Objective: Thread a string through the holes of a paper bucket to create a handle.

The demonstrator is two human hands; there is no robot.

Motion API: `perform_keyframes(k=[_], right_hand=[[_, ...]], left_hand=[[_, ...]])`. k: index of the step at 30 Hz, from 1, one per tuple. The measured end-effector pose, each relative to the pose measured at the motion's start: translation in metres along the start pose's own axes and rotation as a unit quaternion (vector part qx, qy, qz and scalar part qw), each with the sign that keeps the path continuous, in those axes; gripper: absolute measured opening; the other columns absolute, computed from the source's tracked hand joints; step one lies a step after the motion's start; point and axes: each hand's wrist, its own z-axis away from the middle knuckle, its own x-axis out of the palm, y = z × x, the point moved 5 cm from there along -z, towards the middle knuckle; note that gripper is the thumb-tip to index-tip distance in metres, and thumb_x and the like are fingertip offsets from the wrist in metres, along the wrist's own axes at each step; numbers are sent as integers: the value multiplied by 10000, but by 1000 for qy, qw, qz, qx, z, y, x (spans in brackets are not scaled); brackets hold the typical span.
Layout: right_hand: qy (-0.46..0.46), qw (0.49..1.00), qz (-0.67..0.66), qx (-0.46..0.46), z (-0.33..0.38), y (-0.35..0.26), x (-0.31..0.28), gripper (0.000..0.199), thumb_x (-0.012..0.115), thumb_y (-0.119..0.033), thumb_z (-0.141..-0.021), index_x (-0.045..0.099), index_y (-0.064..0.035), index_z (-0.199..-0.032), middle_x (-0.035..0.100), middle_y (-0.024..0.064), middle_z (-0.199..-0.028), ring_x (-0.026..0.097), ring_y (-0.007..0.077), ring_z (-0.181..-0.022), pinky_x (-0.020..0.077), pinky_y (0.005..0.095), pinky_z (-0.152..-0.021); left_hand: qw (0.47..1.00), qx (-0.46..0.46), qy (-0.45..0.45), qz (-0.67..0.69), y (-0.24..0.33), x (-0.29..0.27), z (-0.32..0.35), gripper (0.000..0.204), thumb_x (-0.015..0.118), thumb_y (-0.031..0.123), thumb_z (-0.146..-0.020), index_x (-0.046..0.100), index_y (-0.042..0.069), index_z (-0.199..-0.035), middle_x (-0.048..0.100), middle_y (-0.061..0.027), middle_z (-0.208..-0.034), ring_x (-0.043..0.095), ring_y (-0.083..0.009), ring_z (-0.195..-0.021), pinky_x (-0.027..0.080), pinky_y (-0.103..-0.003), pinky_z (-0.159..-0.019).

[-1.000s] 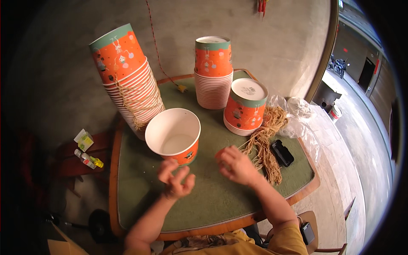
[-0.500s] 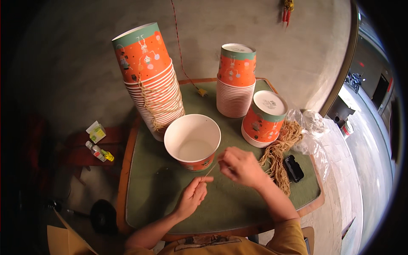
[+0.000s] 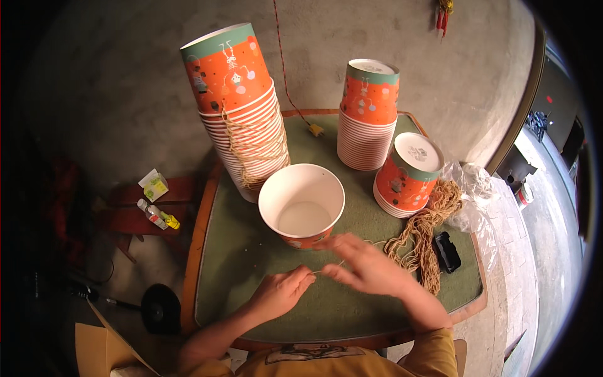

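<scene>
My left hand (image 3: 281, 293) is closed in a pinch on a thin string (image 3: 316, 272), whose short end sticks out toward my right thumb. Just to its right, my right hand (image 3: 364, 269) has its fingers stretched out and thumb apart, with nothing visibly gripped. Its fingertips overlap the lower side of a white-lined paper bucket (image 3: 306, 212), which stands upright with its mouth up; I cannot tell if they touch it. A hank of tan string (image 3: 427, 242) lies right of my right hand, and a loose strand runs from it toward that hand.
A tall, leaning stack of orange buckets (image 3: 229, 81) wound with string stands at the left. Behind are a shorter bucket stack (image 3: 370, 103) and a low upturned one (image 3: 411, 176). A black tray (image 3: 446, 253) and plastic bag (image 3: 474, 191) lie at the table's (image 3: 251, 289) right.
My right hand has gone from a closed grip to outstretched fingers. The hands have come closer in height, with less string showing between them. The whole view has shifted slightly.
</scene>
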Motion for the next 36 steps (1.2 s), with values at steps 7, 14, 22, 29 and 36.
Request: perform_keyframes(k=[7, 14, 22, 29, 36], right_hand=[[-33, 999, -30, 27, -33, -3, 43, 446, 414, -466, -1021, 504, -39, -1112, 623, 196, -1019, 632, 435, -836, 527, 503, -691], [58, 994, -89, -32, -46, 2, 41, 217, 589, -247, -968, 578, -30, -966, 664, 151, -837, 656, 371, -753, 530, 452, -654], [109, 984, -137, 39, -39, 26, 24, 72, 612, -73, -894, 587, -40, -953, 678, 107, -787, 672, 252, -624, 528, 344, -589], [155, 975, -123, 98, -36, 45, 13, 85, 634, -73, -911, 595, 2, -913, 598, 39, -658, 526, 66, -571, 447, 249, -536], [212, 965, -73, 134, -35, 55, -3, 103, 662, -77, -898, 598, 3, -889, 554, 25, -630, 454, 41, -546, 409, 236, -515]], left_hand=[[993, 6, 33, -112, 8, -32, -10, 103, 605, 110, -927, 543, 33, -955, 625, -194, -716, 643, -394, -667, 495, -472, -521], [995, -73, 48, -57, -1, -64, -11, 122, 606, 134, -948, 555, 23, -949, 634, -161, -794, 652, -376, -758, 491, -425, -592], [961, 62, 138, -233, -20, -84, -42, 215, 616, 8, -829, 590, 56, -1037, 561, -93, -1126, 532, -329, -1149, 420, -450, -965], [960, 122, 61, -245, -15, -76, -77, 161, 611, 32, -839, 603, 62, -997, 596, -79, -1003, 560, -276, -1088, 386, -442, -990], [993, 46, 79, -78, 0, -62, -104, 176, 598, 48, -879, 611, 43, -1055, 606, -92, -943, 597, -282, -894, 466, -387, -813]])
